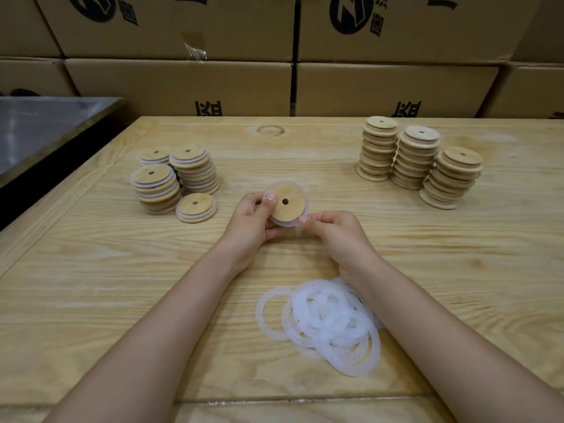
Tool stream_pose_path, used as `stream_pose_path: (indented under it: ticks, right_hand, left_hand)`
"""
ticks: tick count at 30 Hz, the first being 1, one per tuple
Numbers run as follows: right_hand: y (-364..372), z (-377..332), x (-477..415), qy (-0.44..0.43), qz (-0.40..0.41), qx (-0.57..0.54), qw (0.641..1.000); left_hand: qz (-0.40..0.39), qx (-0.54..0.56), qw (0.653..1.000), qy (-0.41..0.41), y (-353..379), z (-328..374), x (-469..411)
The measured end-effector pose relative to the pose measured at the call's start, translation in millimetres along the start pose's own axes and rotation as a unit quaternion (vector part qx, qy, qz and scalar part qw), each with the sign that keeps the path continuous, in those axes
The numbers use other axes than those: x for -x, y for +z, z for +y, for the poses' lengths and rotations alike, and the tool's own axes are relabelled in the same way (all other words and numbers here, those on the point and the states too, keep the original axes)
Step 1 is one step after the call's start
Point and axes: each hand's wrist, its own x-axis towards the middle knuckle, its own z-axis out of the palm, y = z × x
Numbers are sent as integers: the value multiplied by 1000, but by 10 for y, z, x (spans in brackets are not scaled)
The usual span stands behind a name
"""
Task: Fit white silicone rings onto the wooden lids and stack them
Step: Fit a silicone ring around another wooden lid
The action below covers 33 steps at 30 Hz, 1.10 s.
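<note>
Wooden lid (288, 206) over bench (91, 270): left grip (253, 221) curled round its edge, right grip (335, 233) pinching white ring (283, 223) at lid's lower rim, ring mostly hidden behind lid. Boxes (183, 83) beyond lid shut, contents unseen.

Cardboard boxes (183, 83): black printed characters (208, 108), round logo (351, 13), upside down, cropped; unreadable.

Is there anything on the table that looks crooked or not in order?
Yes. The rightmost stack of bare lids leans, its discs shifted sideways, so it might topple. The ringed stacks at left are uneven too. Nothing looks spilled or broken.
</note>
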Motion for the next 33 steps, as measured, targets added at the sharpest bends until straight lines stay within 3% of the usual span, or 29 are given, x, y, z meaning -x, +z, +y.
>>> stream_pose_path:
  ticks: [6, 12, 17, 23, 26, 30, 33]
  right_hand:
    - [-19, -50, -8, 36, -5, -12, 999]
    - [-7, 14, 12, -13, 14, -44, 999]
    - [8, 67, -15, -76, 68, -10, 995]
    - [-55, 51, -49, -119, 35, -58, 991]
    - [-67, 37, -53, -124, -28, -79, 989]
    - [-58, 27, -51, -113, -39, -101, 988]
    - [-61, 36, -65, -103, -45, -107, 988]
  left_hand:
    - [19, 12, 1000, 8, 17, -18, -2]
    - [-8, 39, 999, -13, 20, -18, -2]
    - [-57, 116, 990, -50, -41, 24, -3]
    - [-141, 155, 974, -83, -121, 77, 10]
    - [-153, 148, 973, -84, -136, 72, 0]
    - [-182, 116, 974, -75, -141, 61, 9]
    - [-141, 5, 990, -25, -120, 11, 12]
